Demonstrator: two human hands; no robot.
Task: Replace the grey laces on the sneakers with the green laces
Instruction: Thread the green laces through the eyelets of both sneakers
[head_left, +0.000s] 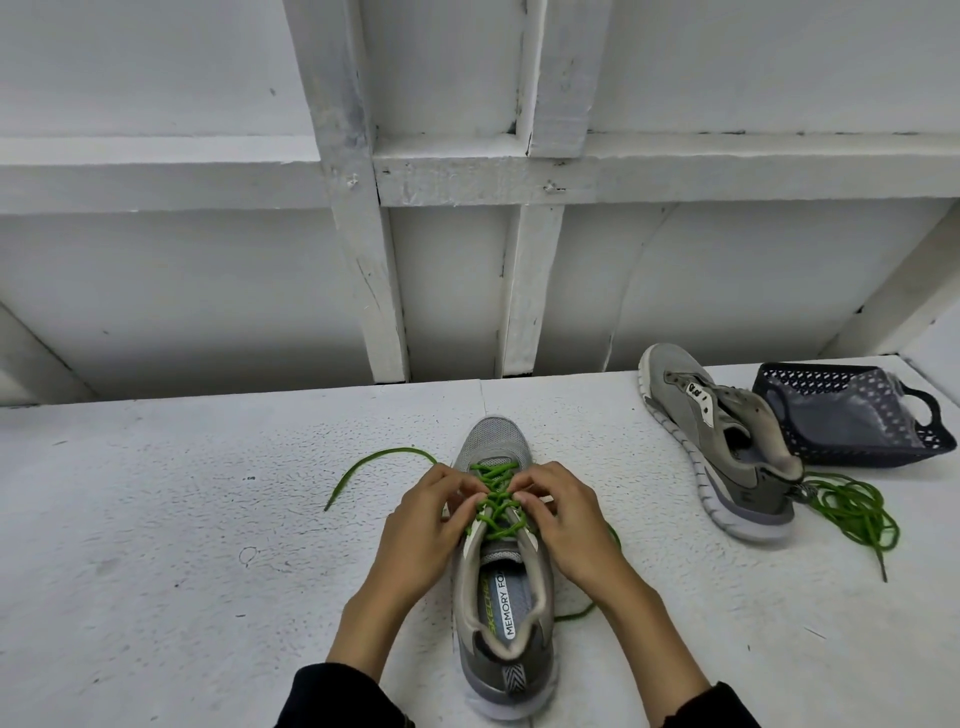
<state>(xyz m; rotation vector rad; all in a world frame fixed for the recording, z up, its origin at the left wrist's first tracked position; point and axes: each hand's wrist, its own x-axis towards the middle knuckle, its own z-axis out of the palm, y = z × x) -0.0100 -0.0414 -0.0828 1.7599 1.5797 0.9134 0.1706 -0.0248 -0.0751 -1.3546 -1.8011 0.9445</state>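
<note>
Both hands work the green lace at the middle of the near sneaker's lacing.

The near sneaker (503, 571) stands on the tabletop (182, 545) with its toe pointing away from the person and its heel toward them, so the row of eyelets runs straight out between the two hands. The left hand (423, 525) and right hand (563, 522) sit either side of the tongue, each grip pinched on the green lace (493, 499) where it crosses. One loose end trails off to the left, the other curls out behind the right wrist, each nearest its own hand. The second sneaker (727, 447) lies well apart at right, unlaced, a spare green lace (852, 512) coiled at its heel beside a dark basket (852, 415).
</note>
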